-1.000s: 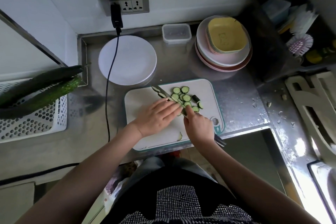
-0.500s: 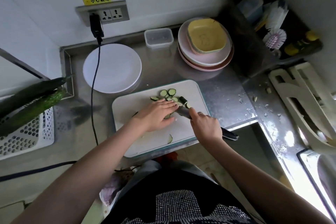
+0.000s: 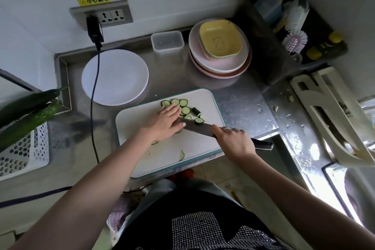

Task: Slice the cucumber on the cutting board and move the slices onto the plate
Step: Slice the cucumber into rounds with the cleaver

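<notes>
Left hand (image 3: 165, 121) covers cucumber slices (image 3: 185, 110) on the board (image 3: 211, 103); right hand (image 3: 235, 140) grips the knife (image 3: 199, 128).

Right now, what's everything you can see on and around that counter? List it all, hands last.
cutting board: one, white, counter front
cucumber slices: about ten, green, board's far end
cucumber end piece: one, dark green, beside slices
knife: one, dark blade, flat across board
white plate: one, empty, behind board
stacked dishes: pink plates, yellow trays on top
plastic container: one, clear, by wall
whole cucumbers: two, on white basket
cable: one, dark, from wall socket
left hand: flat over slices
right hand: gripping knife
</notes>
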`<state>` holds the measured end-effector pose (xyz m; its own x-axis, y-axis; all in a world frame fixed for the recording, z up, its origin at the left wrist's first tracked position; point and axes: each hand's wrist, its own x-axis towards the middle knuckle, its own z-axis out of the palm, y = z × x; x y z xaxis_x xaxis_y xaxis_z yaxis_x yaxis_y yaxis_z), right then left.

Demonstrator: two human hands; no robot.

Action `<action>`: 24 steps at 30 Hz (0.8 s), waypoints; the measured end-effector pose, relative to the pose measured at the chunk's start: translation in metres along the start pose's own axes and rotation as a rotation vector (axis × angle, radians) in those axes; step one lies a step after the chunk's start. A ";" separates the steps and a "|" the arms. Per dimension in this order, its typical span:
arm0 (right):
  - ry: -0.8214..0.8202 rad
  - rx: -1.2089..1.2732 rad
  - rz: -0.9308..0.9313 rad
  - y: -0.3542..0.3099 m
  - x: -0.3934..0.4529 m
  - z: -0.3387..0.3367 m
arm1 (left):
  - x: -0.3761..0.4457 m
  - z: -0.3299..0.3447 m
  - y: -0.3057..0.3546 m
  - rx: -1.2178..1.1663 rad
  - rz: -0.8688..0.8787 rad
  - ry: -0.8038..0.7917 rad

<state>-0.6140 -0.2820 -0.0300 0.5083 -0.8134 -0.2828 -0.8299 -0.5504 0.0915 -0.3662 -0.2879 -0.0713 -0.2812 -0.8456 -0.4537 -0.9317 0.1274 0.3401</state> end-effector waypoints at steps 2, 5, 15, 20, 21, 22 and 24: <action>0.022 -0.016 -0.018 0.006 0.000 0.000 | -0.003 0.002 0.005 0.015 0.101 0.207; 0.088 -0.062 -0.075 0.009 0.003 0.004 | -0.006 -0.003 0.030 0.000 0.378 0.381; 0.141 -0.090 -0.105 0.018 0.004 0.002 | 0.004 -0.007 0.029 -0.043 0.224 0.371; 0.160 0.100 0.005 0.022 -0.001 0.001 | -0.035 0.015 -0.004 -0.267 -0.136 0.734; 0.143 0.153 0.042 0.021 -0.002 0.001 | -0.042 0.021 -0.011 -0.234 -0.178 0.727; 0.098 0.199 0.075 0.018 -0.001 0.002 | -0.048 0.028 -0.018 -0.157 -0.179 0.660; 0.086 0.262 0.119 0.013 0.000 0.006 | -0.054 0.040 -0.026 0.019 -0.102 0.455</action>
<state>-0.6264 -0.2882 -0.0344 0.4126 -0.8882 -0.2021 -0.9101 -0.3923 -0.1336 -0.3356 -0.2246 -0.0881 -0.0628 -0.9952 -0.0752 -0.9545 0.0379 0.2957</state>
